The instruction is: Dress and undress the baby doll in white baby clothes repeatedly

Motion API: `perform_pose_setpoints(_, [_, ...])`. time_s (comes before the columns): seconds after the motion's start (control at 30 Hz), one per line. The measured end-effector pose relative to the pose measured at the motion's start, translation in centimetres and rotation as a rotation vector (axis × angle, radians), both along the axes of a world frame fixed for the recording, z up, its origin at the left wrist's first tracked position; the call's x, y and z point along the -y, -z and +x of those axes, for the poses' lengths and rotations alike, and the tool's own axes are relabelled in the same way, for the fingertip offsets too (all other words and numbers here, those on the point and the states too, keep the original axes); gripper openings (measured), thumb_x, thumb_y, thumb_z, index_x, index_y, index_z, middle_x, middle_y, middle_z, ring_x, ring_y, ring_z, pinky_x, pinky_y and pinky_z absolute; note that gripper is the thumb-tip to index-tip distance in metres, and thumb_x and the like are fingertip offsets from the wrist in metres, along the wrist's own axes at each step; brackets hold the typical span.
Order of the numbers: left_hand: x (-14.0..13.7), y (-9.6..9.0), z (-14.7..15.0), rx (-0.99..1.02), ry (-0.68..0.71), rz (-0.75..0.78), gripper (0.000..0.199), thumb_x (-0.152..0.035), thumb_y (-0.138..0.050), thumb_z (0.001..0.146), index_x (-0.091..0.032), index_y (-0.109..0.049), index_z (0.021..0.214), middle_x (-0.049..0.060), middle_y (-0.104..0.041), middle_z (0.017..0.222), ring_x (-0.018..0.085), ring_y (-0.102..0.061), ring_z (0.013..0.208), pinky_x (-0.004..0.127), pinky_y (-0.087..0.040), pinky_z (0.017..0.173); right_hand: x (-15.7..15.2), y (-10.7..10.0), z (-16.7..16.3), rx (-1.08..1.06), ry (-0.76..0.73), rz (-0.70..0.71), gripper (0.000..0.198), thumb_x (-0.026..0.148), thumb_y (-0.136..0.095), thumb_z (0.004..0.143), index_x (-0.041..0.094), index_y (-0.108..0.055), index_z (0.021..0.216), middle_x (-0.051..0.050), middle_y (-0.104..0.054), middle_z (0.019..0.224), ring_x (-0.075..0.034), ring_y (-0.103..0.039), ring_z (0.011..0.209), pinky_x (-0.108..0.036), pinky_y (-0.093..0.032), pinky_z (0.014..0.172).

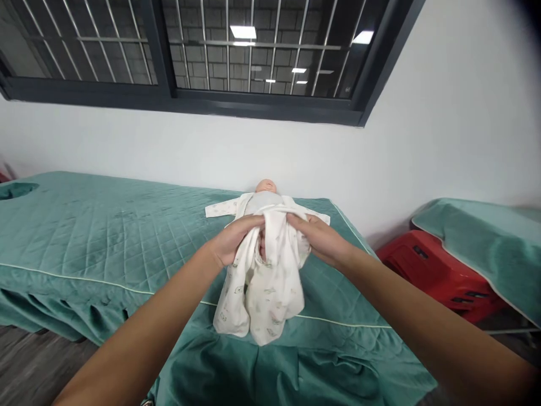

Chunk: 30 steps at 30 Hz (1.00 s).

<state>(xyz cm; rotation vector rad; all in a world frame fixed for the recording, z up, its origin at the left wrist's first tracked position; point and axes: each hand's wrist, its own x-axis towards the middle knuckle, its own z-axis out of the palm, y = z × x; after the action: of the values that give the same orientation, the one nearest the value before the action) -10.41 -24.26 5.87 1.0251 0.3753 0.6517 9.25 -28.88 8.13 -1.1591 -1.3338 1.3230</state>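
Left hand [234, 239] and right hand [316, 235] gripped white printed trousers [274, 293] from either side, legs hanging toward near edge of green quilted bed [105, 225]. Doll [266, 186] lay beyond, head toward white wall [190, 144], sleeves of pale top [222, 208] spread wide. Dark-framed barred window [262, 104] stood above; red plastic object [431, 273] sat at right, partly under green cloth [477, 242].

Bright, fairly even white light fills the room and washes the pale wall [203, 144], while the dark window [321, 62] at the far side carries hard rectangular patches of glare. Soft shadow gathers in the near folds of the green bed skirt [220, 372] and beside the red plastic piece [422, 265] at right. The white cloth's [273, 304] print looks slightly soft, wide-angle stretch slants the window frame [270, 107], and a blurred dark patch covers the far right corner.
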Motion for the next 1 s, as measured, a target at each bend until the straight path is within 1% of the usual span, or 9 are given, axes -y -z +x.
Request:
perform_pose_setpoints(0.1, [0.6, 0.7, 0.0, -0.087, 0.14, 0.034, 0.044, -0.044, -0.076, 0.076, -0.012, -0.071, 0.106, 0.012, -0.074, 0.09, 0.022, -0.07, 0.08, 0.032, -0.055, 0.076, -0.9, 0.5, -0.1, -0.183, 0.096, 0.035, 0.042, 0.051, -0.065, 0.085, 0.02, -0.067, 0.113, -0.006, -0.075, 0.097, -0.021, -0.07, 0.091, -0.033, -0.055, 0.082])
perform_pose_setpoints(0.2, [1.0, 0.9, -0.1, -0.214, 0.24, 0.136, 0.049, -0.026, -0.086, 0.066, -0.013, -0.07, 0.11, 0.013, -0.074, 0.104, 0.025, -0.069, 0.095, 0.035, -0.054, 0.085, -0.8, 0.9, -0.2, -0.238, 0.082, -0.036, 0.046, 0.054, -0.059, 0.088, 0.018, -0.065, 0.116, -0.009, -0.075, 0.098, -0.024, -0.07, 0.094, -0.037, -0.055, 0.085])
perform_pose_setpoints(0.3, [0.6, 1.4, 0.0, -0.155, 0.091, 0.11, 0.044, -0.022, -0.084, 0.067, -0.012, -0.071, 0.108, 0.013, -0.074, 0.104, 0.026, -0.07, 0.095, 0.036, -0.054, 0.087, 0.2, 1.4, -0.3, -0.183, 0.005, -0.104, 0.051, 0.06, -0.057, 0.087, 0.018, -0.066, 0.116, -0.01, -0.075, 0.099, -0.025, -0.07, 0.093, -0.038, -0.056, 0.083])
perform_pose_setpoints(0.43, [-0.2, 2.8, 0.7, -0.01, -0.117, 0.019, 0.04, -0.021, -0.081, 0.066, -0.01, -0.072, 0.104, 0.013, -0.075, 0.093, 0.026, -0.072, 0.082, 0.035, -0.056, 0.078, 1.3, 2.4, -0.5, 0.058, -0.261, -0.134, 0.047, 0.054, -0.075, 0.074, 0.019, -0.072, 0.106, -0.008, -0.075, 0.1, -0.027, -0.07, 0.094, -0.038, -0.056, 0.083])
perform_pose_setpoints(0.57, [0.3, 3.9, 1.3, 0.006, -0.164, -0.034, 0.042, -0.031, -0.079, 0.07, -0.011, -0.071, 0.107, 0.012, -0.075, 0.091, 0.026, -0.072, 0.079, 0.036, -0.056, 0.076, 0.9, 3.1, -1.0, 0.123, -0.125, -0.11, 0.043, 0.052, -0.075, 0.075, 0.018, -0.073, 0.101, -0.008, -0.075, 0.1, -0.027, -0.07, 0.091, -0.039, -0.056, 0.084])
perform_pose_setpoints(0.67, [1.5, 3.9, 1.2, -0.088, -0.048, 0.004, 0.045, -0.036, -0.08, 0.072, -0.014, -0.07, 0.109, 0.012, -0.075, 0.097, 0.025, -0.071, 0.086, 0.036, -0.055, 0.082, 0.2, 3.2, -1.0, -0.059, 0.039, -0.06, 0.047, 0.055, -0.069, 0.08, 0.018, -0.068, 0.11, -0.009, -0.075, 0.1, -0.025, -0.07, 0.088, -0.037, -0.057, 0.082])
perform_pose_setpoints(0.8, [2.4, 3.5, 0.6, -0.236, 0.207, 0.125, 0.056, -0.023, -0.088, 0.061, -0.016, -0.069, 0.114, 0.012, -0.073, 0.109, 0.027, -0.068, 0.102, 0.037, -0.052, 0.091, 0.2, 3.3, -0.5, -0.137, 0.082, -0.095, 0.05, 0.055, -0.068, 0.081, 0.016, -0.067, 0.114, -0.011, -0.075, 0.097, -0.025, -0.07, 0.085, -0.034, -0.058, 0.071])
perform_pose_setpoints(0.9, [1.9, 4.0, 0.5, -0.146, 0.072, 0.055, 0.051, -0.026, -0.085, 0.065, -0.013, -0.07, 0.112, 0.014, -0.074, 0.106, 0.028, -0.069, 0.098, 0.037, -0.053, 0.087, 0.9, 3.5, 0.0, -0.142, 0.055, -0.151, 0.05, 0.054, -0.067, 0.083, 0.017, -0.066, 0.116, -0.011, -0.075, 0.097, -0.024, -0.07, 0.085, -0.034, -0.057, 0.072])
perform_pose_setpoints(1.0, [0.9, 4.7, 0.8, 0.0, -0.123, -0.049, 0.045, -0.024, -0.082, 0.066, -0.011, -0.071, 0.107, 0.014, -0.075, 0.1, 0.028, -0.071, 0.091, 0.036, -0.055, 0.084, 1.6, 3.6, 0.2, -0.05, -0.152, -0.168, 0.047, 0.051, -0.07, 0.081, 0.017, -0.068, 0.114, -0.009, -0.074, 0.101, -0.023, -0.069, 0.092, -0.036, -0.055, 0.084])
